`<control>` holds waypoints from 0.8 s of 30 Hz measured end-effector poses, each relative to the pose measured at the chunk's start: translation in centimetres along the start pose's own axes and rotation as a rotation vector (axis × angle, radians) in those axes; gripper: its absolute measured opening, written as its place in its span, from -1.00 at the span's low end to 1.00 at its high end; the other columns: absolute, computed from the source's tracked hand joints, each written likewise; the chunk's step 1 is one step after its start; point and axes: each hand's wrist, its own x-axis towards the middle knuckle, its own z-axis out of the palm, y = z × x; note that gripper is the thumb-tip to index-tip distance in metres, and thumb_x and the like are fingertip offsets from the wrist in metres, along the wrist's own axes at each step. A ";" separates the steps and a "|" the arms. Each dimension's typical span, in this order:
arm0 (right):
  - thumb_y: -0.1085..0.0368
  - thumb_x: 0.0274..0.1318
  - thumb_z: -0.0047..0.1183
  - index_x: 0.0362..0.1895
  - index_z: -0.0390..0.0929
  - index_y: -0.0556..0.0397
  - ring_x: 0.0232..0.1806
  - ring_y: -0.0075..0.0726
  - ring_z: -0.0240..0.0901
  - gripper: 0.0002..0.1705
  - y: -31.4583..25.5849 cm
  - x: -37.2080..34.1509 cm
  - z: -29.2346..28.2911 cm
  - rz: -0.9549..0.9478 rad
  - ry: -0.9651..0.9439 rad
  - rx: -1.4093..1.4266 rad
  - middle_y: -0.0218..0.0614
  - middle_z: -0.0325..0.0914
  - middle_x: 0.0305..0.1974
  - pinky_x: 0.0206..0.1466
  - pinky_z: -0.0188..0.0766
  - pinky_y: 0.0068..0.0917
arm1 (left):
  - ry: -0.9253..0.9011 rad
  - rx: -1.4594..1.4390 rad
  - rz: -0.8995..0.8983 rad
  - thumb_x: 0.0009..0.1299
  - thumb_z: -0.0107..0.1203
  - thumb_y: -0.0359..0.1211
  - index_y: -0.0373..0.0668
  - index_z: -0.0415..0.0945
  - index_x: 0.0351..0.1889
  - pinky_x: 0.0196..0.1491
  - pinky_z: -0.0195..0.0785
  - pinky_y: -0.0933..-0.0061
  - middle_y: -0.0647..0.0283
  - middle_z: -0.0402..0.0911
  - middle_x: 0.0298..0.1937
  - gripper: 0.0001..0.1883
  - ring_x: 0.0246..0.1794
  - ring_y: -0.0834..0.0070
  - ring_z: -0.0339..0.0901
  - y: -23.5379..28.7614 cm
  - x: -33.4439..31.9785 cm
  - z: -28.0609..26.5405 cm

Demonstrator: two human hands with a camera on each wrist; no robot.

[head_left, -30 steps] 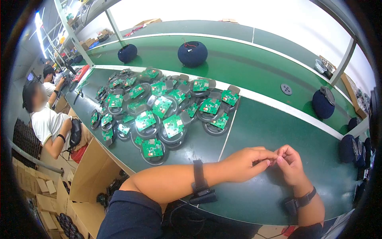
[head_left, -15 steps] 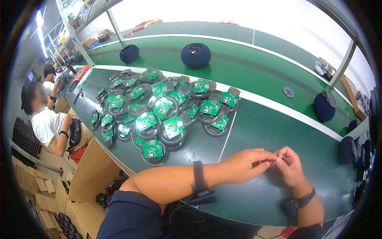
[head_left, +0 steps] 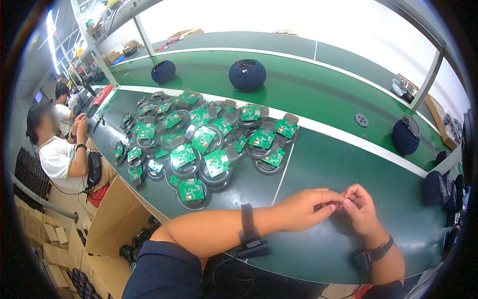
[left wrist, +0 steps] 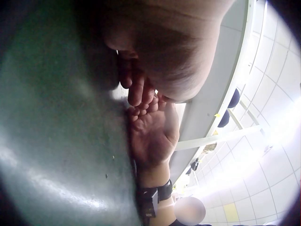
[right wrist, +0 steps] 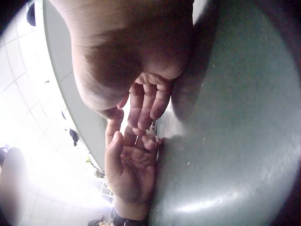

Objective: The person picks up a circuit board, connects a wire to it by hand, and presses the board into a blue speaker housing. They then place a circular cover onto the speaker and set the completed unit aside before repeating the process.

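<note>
In the head view my left hand (head_left: 311, 207) and right hand (head_left: 361, 209) meet at the fingertips above the green tabletop (head_left: 348, 164). The left fingers point right, fairly straight; the right thumb and index finger touch their tips. No object shows between them. Both wrist views show loosely bent fingers: the left hand (left wrist: 164, 52) faces the right hand (left wrist: 154, 134), and the right hand (right wrist: 127, 56) faces the left hand (right wrist: 131, 172). Left of them lies a pile of dark round parts carrying green circuit boards (head_left: 217, 162).
Behind a white rail (head_left: 358, 141), a green strip bears dark blue round housings (head_left: 247, 75) and a grey disc (head_left: 361, 120). More housings (head_left: 434, 188) stand at the right edge. An open cardboard box (head_left: 112, 219) is at lower left, and a person in white (head_left: 64, 162) sits beyond.
My hands stay fingertip to fingertip with hardly any movement. The middle housings on the green strip have shifted slightly right in view. The seated person's hands have come up together.
</note>
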 end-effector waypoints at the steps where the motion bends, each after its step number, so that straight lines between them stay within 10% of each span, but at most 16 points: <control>1: 0.33 0.39 0.09 -0.10 0.34 0.04 -0.10 -0.43 0.54 -0.82 0.0 0.0 0.0 -0.001 0.001 0.000 -0.29 0.58 -0.15 0.04 0.49 -0.42 | 0.002 -0.009 0.000 0.54 0.02 -0.38 -0.13 0.54 0.24 0.02 0.41 0.34 0.14 0.61 -0.14 -0.66 -0.11 0.32 0.56 -0.1 0.0 0.0; 24: 0.36 0.40 0.06 -0.15 0.33 0.02 -0.11 -0.43 0.53 -0.86 -0.1 0.1 0.3 -0.007 0.020 -0.006 -0.28 0.59 -0.15 0.04 0.48 -0.43 | 0.003 -0.038 -0.002 0.55 0.00 -0.37 -0.15 0.53 0.22 -0.02 0.40 0.37 0.20 0.58 -0.14 -0.68 -0.13 0.37 0.54 0.0 -0.1 0.0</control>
